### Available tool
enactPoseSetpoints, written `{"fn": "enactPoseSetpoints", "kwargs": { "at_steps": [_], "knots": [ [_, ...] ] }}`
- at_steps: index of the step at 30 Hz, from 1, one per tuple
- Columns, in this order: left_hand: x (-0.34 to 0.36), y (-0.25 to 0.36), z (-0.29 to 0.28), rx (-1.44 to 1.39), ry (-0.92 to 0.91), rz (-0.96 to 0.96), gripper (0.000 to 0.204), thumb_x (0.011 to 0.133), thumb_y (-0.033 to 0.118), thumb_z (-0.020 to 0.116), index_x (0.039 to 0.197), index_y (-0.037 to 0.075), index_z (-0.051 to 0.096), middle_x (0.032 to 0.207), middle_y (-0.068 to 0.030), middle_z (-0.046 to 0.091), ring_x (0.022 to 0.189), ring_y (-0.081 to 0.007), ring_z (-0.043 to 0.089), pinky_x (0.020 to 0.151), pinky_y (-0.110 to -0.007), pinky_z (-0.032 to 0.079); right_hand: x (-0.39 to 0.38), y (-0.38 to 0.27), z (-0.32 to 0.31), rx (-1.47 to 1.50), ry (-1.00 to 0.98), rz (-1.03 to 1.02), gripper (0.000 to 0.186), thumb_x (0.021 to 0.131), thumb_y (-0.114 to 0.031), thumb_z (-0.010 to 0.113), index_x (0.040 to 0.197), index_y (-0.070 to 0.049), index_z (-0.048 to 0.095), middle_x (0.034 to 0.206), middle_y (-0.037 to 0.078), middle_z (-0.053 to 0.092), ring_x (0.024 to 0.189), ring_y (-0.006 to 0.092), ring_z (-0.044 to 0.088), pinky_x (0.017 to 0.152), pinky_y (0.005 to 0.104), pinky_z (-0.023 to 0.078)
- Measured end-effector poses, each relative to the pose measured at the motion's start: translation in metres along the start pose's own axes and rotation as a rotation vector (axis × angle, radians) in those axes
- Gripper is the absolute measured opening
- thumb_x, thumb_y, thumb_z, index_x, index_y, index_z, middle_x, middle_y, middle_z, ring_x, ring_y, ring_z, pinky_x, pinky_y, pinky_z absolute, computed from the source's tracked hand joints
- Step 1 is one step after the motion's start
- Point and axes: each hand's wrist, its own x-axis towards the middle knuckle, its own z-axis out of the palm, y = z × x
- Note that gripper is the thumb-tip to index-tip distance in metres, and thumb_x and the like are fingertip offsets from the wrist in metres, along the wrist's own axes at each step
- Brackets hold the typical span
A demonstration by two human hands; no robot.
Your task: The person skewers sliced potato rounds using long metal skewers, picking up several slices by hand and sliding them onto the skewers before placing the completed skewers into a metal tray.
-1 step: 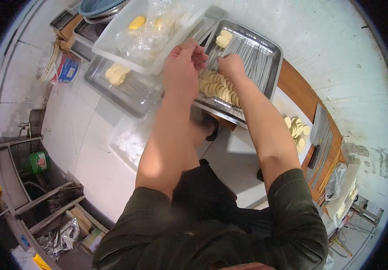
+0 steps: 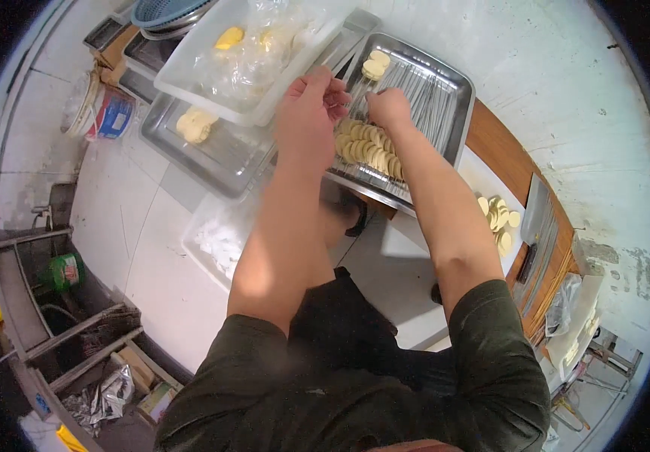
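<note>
My left hand (image 2: 316, 105) is curled beside the white plastic tub (image 2: 183, 80); anything in it is too small to make out. My right hand (image 2: 387, 109) is closed over a steel tray (image 2: 464, 113) lined with thin metal rods (image 2: 427, 105); what its fingertips hold is hidden. Overlapping pale round slices (image 2: 366, 147) fill the tray's near part, and a small stack of slices (image 2: 375, 65) sits at its far left. More loose slices (image 2: 500, 213) lie on a white board (image 2: 482, 178) to the right, near a cleaver (image 2: 534, 235).
A second tray (image 2: 163, 143) holds a cream-coloured lump (image 2: 195, 124). The tub contains plastic bags and yellow lumps. Blue baskets (image 2: 163, 11) and a bucket (image 2: 106, 111) stand at upper left, a white container (image 2: 216, 241) below the trays. A wooden counter (image 2: 491, 128) borders the right wall.
Both hands have shifted very slightly, by a few pixels; otherwise the scene looks the same.
</note>
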Motion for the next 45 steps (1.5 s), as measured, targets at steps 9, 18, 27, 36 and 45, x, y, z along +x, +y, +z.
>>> {"fn": "enactPoseSetpoints", "kwargs": {
  "at_steps": [9,18,27,36,45],
  "knots": [
    [-0.004,-0.007,0.005,0.075,-0.051,0.015,0.015,0.091,0.019,0.059,0.089,0.004,0.06,0.077,-0.0054,0.062,0.067,-0.0153,0.058,0.059,-0.027,0.045,0.025,-0.019,0.007,-0.071,0.026,-0.034,0.042,0.077,-0.033,0.06,0.097,0.003,0.067,0.101,0.024,0.065,0.099,0.0366,0.061,0.085,0.0401,0.048],
    [-0.004,-0.004,0.008,0.058,-0.07,0.02,0.016,0.091,0.019,0.059,0.09,0.003,0.06,0.077,-0.0055,0.062,0.067,-0.0153,0.058,0.059,-0.027,0.045,0.023,-0.036,0.005,-0.07,0.016,-0.002,0.036,0.074,-0.025,0.058,0.098,0.0,0.067,0.102,0.02,0.066,0.099,0.0344,0.062,0.084,0.0399,0.049],
    [-0.005,-0.004,0.004,0.043,-0.09,0.023,0.016,0.092,0.018,0.058,0.091,0.003,0.06,0.077,-0.0055,0.062,0.067,-0.0151,0.058,0.059,-0.027,0.045,0.031,-0.031,0.014,-0.077,0.034,0.033,0.038,0.074,-0.026,0.058,0.1,-0.001,0.067,0.104,0.018,0.066,0.102,0.0333,0.062,0.085,0.0382,0.049],
    [-0.005,-0.004,0.003,0.054,-0.088,0.021,0.016,0.091,0.018,0.058,0.09,0.003,0.06,0.078,-0.0053,0.062,0.067,-0.0152,0.058,0.06,-0.026,0.045,0.026,-0.031,0.012,-0.021,0.113,0.071,0.039,0.073,-0.027,0.059,0.098,0.002,0.067,0.103,0.021,0.065,0.1,0.0342,0.062,0.085,0.0385,0.049],
    [-0.006,-0.002,0.003,0.069,-0.1,0.0,0.017,0.092,0.019,0.058,0.091,0.002,0.06,0.079,-0.0059,0.063,0.068,-0.0153,0.058,0.062,-0.027,0.046,0.034,-0.033,0.015,-0.044,0.092,0.026,0.04,0.073,-0.027,0.058,0.098,0.002,0.067,0.103,0.021,0.065,0.099,0.035,0.062,0.085,0.039,0.049]
  ]
}}
